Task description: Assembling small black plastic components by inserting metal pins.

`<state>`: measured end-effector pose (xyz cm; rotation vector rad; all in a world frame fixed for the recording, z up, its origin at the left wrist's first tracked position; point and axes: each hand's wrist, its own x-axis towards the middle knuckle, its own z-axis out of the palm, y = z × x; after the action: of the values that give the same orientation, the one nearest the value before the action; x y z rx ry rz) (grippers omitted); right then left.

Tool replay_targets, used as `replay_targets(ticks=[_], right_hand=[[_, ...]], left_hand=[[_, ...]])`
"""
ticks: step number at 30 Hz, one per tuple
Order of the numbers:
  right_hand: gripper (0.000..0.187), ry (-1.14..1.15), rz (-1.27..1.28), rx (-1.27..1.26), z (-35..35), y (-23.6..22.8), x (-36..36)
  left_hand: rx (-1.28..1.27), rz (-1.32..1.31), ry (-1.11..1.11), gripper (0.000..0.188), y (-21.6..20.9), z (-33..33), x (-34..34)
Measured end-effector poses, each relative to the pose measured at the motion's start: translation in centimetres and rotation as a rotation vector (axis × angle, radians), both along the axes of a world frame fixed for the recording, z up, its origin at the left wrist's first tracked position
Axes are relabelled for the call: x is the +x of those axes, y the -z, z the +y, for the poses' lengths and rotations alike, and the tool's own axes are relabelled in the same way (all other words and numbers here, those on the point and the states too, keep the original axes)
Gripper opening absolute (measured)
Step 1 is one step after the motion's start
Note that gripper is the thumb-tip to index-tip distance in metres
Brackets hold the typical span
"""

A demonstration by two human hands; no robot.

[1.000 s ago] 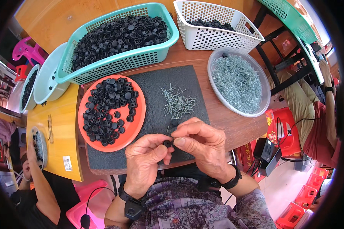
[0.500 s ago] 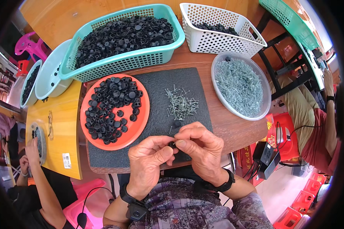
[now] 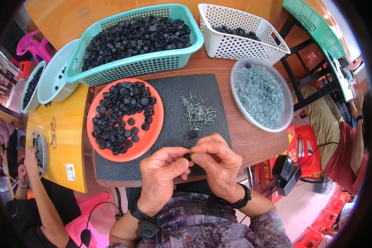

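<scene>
Left hand (image 3: 163, 173): thumb and fingers closed in a pinch on a small black part (image 3: 188, 157).
Right hand (image 3: 220, 167): thumb and forefinger pinched on the same part.
Black part: between both hands' fingertips, mostly hidden.
Dark mat (image 3: 175, 93): bears loose black cap (image 3: 193, 134), screw pile (image 3: 198, 112).
Orange-red plate (image 3: 148, 138): left, holding black caps (image 3: 126, 99).
Beyond: teal basket (image 3: 153, 63), white basket (image 3: 235, 50).

Spectacles (image 3: 53, 133) and a white label (image 3: 70, 172) are seen on the yellow table (image 3: 56, 159) at left. A magenta chair (image 3: 34, 46) is noted at upper left, a pink seat (image 3: 103, 225) at lower left. At right, black boxes (image 3: 292, 182) are observed near a red stool (image 3: 313, 161); further red stools (image 3: 323, 215) are found at lower right.
</scene>
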<state>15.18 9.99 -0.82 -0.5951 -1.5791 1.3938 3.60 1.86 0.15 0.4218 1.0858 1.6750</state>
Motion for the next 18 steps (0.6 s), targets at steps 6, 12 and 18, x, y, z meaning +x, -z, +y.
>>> replay_targets(ticks=[6, 12, 18], right_hand=[[0.019, 0.085, -0.090, 0.283, -0.1, -0.2, -0.2], [0.023, 0.138, -0.213, 0.575, -0.3, -0.3, 0.2], [0.029, 0.045, -0.265, 0.616, 0.4, -0.5, 0.8]], left_hand=[[-0.024, -0.029, -0.021, 0.022, -0.1, 0.0, -0.1], [-0.022, -0.079, -0.006, 0.021, 0.5, -0.4, 0.1], [-0.040, -0.077, -0.015, 0.019, 0.8, -0.4, 0.0]])
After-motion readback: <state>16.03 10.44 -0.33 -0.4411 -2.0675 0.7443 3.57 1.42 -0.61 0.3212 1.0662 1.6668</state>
